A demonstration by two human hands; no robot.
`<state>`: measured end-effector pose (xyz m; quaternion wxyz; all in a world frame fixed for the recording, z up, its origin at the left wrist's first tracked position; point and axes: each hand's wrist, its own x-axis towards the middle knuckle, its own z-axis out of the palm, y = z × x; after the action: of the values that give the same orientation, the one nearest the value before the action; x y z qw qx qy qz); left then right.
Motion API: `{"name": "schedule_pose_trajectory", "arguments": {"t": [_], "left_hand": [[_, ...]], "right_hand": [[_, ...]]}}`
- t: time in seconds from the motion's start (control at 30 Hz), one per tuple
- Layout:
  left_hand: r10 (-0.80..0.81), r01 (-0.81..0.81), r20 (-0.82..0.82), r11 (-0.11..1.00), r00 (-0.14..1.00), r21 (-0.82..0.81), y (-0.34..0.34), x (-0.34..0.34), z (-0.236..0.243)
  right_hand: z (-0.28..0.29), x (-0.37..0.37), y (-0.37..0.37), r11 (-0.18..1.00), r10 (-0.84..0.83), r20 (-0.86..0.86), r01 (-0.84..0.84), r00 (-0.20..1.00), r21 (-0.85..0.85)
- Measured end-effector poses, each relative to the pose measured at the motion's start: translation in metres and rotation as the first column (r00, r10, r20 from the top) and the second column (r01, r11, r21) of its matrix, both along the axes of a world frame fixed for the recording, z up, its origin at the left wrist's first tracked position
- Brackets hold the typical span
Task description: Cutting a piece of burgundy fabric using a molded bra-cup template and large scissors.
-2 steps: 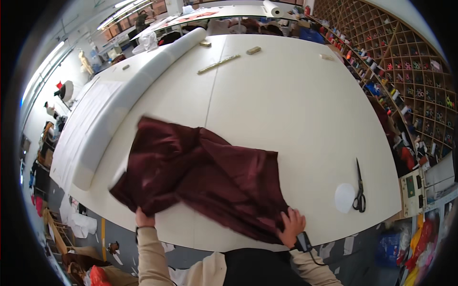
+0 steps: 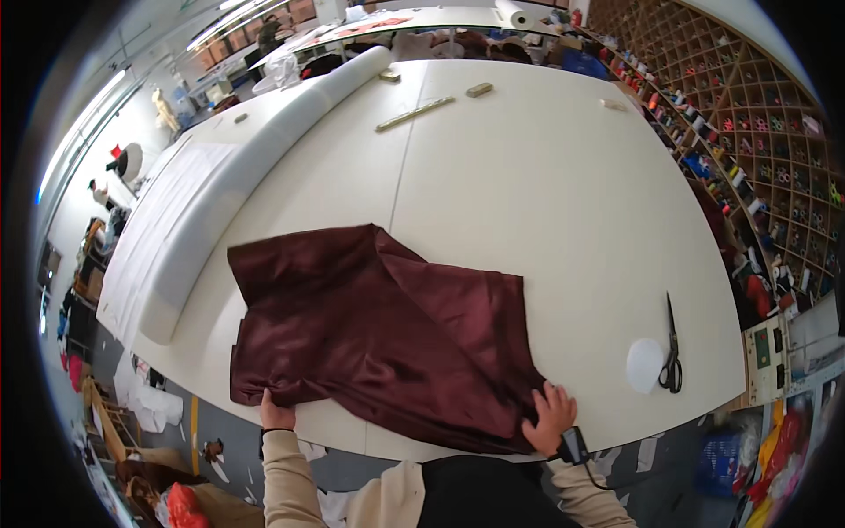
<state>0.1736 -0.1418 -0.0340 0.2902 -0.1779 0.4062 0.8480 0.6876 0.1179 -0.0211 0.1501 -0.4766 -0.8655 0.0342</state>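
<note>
A dark burgundy satin fabric (image 2: 370, 326) lies spread in loose folds on the large cream table (image 2: 554, 176). My left hand (image 2: 278, 410) grips its lower-left edge, fingertips hidden in the cloth. At the lower-right corner, my right hand (image 2: 550, 420) rests with fingers apart and curved on the fabric's edge, a black strapped device at the wrist. Black scissors (image 2: 671, 343) and a white oval piece (image 2: 643, 365) lie to the right of that hand.
A long white roll (image 2: 233, 198) runs along the table's left side, over paper sheets (image 2: 163, 224). Small blocks (image 2: 478, 90) and a long narrow bar (image 2: 414, 114) sit toward the back. Thread shelves (image 2: 757, 150) line the right wall. A person (image 2: 99, 189) stands far left.
The fabric's upper-left corner has dropped down and left, now lying flatter. Both hands appear slightly farther right in the picture, as do the table and objects on it.
</note>
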Motion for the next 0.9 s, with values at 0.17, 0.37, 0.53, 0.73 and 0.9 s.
{"name": "schedule_pose_trajectory", "arguments": {"t": [0.17, 0.37, 0.53, 0.73, 0.9], "left_hand": [[-0.165, 0.167, -0.067, 0.985, 0.984, 0.032, -0.016, -0.001, 0.0], [-0.044, 0.01, -0.211, 0.987, 0.977, -0.16, -0.019, 0.003, -0.02], [-0.092, 0.094, 0.029, 0.992, 0.995, -0.087, -0.043, -0.029, -0.035], [0.138, -0.161, -0.099, 0.941, 0.986, -0.296, -0.048, 0.013, 0.011], [0.121, -0.321, -0.348, 0.727, 0.93, -0.606, -0.05, 0.004, -0.002]], "right_hand": [[0.006, 0.018, 0.012, 0.978, 0.047, -0.132, -0.073, 0.99, -0.196], [0.01, -0.033, 0.022, 0.923, 0.338, -0.1, -0.35, 0.936, -0.159], [-0.032, -0.023, 0.131, 0.984, -0.124, 0.171, 0.143, 0.978, -0.106], [0.015, -0.015, 0.116, 0.955, 0.293, -0.099, -0.296, 0.951, -0.015], [-0.006, -0.006, 0.073, 0.915, 0.39, -0.054, -0.393, 0.919, -0.095]]}}
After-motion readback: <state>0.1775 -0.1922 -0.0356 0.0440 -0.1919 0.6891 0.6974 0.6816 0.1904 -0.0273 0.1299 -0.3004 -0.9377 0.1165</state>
